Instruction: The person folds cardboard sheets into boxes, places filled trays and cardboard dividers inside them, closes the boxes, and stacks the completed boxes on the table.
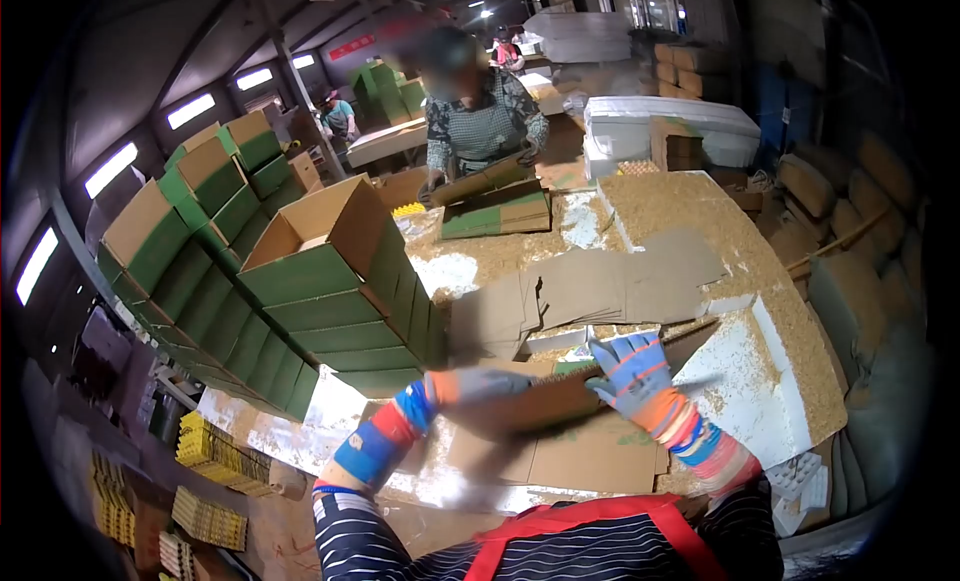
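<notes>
A flat piece of brown cardboard (pixel 535 406), blurred at its left end, is tilted up between my two gloved hands. My left hand (pixel 480 386) is at its upper left edge, smeared by motion, so its fingers cannot be made out. At the right end, my right hand (pixel 632 373) has its fingers spread along the top edge, with the thumb beside the board. Under the board lies a flat carton (pixel 595 461) with green print, near the table's front edge. Beyond my hands, flat cardboard sheets (pixel 590 286) lie overlapping on the table.
Stacked green and brown boxes (pixel 330 306) rise at the left. Across the table, a co-worker (pixel 480 131) handles a folded carton (pixel 495 211). Wood shavings (pixel 690 206) cover much of the table. Yellow trays (pixel 215 456) stand at lower left, filled sacks (pixel 850 291) at the right.
</notes>
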`<action>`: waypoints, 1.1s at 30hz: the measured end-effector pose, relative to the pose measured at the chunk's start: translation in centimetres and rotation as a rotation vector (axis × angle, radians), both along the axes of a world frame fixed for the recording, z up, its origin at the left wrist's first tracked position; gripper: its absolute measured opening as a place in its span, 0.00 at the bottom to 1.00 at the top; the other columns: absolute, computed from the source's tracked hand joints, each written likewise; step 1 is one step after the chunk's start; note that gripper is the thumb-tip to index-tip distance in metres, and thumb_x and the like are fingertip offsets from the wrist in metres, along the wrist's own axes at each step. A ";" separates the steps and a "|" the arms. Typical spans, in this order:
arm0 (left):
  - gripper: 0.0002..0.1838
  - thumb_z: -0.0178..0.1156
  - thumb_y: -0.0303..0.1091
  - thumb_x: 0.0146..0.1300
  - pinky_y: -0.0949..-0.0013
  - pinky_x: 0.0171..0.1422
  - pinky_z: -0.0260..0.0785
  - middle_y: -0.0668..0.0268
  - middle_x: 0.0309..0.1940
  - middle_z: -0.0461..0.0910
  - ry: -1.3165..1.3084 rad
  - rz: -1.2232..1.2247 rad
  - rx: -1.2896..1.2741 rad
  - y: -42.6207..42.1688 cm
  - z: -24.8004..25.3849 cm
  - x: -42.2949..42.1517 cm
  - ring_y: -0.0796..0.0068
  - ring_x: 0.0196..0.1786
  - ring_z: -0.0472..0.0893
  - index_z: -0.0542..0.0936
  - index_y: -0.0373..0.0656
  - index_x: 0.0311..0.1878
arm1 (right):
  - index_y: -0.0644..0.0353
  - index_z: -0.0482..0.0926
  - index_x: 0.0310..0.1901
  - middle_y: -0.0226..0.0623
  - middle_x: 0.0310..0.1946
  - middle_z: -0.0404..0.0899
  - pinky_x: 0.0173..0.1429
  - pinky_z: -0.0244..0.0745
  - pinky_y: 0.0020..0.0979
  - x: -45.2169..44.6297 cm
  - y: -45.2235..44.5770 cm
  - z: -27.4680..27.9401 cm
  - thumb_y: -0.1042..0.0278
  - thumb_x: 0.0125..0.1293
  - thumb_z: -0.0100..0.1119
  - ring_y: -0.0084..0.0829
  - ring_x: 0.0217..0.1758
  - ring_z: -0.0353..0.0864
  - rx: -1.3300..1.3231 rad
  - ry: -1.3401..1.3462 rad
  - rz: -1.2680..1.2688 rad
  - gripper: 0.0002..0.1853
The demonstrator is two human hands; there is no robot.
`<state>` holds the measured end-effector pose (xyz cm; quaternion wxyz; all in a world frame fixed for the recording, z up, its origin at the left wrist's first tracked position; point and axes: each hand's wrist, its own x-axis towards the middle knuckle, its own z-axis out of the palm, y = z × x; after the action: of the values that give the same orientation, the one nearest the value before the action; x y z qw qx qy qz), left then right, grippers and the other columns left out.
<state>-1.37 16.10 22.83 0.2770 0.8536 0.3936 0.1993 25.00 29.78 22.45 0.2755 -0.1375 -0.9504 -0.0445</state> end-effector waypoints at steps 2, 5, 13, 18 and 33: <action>0.18 0.43 0.36 0.65 0.66 0.61 0.61 0.52 0.57 0.67 -0.028 0.189 -0.094 1.3 0.8 -0.8 0.58 0.56 0.70 0.69 0.37 0.54 | 0.54 0.71 0.51 0.41 0.46 0.69 0.58 0.56 0.51 0.0 -1.8 1.6 0.49 0.47 0.60 0.42 0.51 0.65 0.130 -0.048 -0.187 0.29; 0.26 0.59 0.42 0.59 0.73 0.57 0.64 0.61 0.47 0.76 0.012 0.734 -0.044 1.3 0.7 -0.8 0.75 0.52 0.72 0.69 0.39 0.58 | 0.51 0.73 0.46 0.40 0.47 0.69 0.62 0.53 0.53 2.1 -2.1 0.4 0.51 0.45 0.61 0.44 0.55 0.64 0.104 0.037 -0.059 0.25; 0.26 0.59 0.27 0.50 0.65 0.60 0.63 0.56 0.52 0.72 -0.198 1.087 0.429 -1.2 -2.5 2.1 0.64 0.54 0.73 0.71 0.41 0.56 | 0.51 0.68 0.57 0.44 0.58 0.64 0.66 0.52 0.48 5.7 -0.2 2.4 0.55 0.45 0.66 0.46 0.64 0.58 -0.454 -0.127 0.598 0.34; 0.27 0.50 0.50 0.60 0.66 0.63 0.59 0.58 0.55 0.70 -0.592 0.481 -0.388 -1.3 -1.0 2.0 0.62 0.56 0.71 0.67 0.48 0.60 | 0.61 0.55 0.64 0.39 0.50 0.72 0.55 0.69 0.27 0.7 2.1 -2.2 0.66 0.57 0.60 0.27 0.54 0.71 -1.687 -0.194 0.613 0.35; 0.35 0.53 0.30 0.57 0.65 0.65 0.57 0.50 0.59 0.64 0.320 0.707 0.200 -2.9 -16.0 -6.7 0.56 0.59 0.68 0.51 0.44 0.67 | 0.56 0.75 0.49 0.48 0.48 0.72 0.61 0.59 0.43 -1.4 6.3 -5.6 0.37 0.49 0.56 0.48 0.54 0.68 -0.278 -0.104 0.326 0.33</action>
<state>-8.10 13.24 6.86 0.0423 0.7085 0.6799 0.1841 23.58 36.10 16.89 0.2079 -0.0161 -0.9700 0.1250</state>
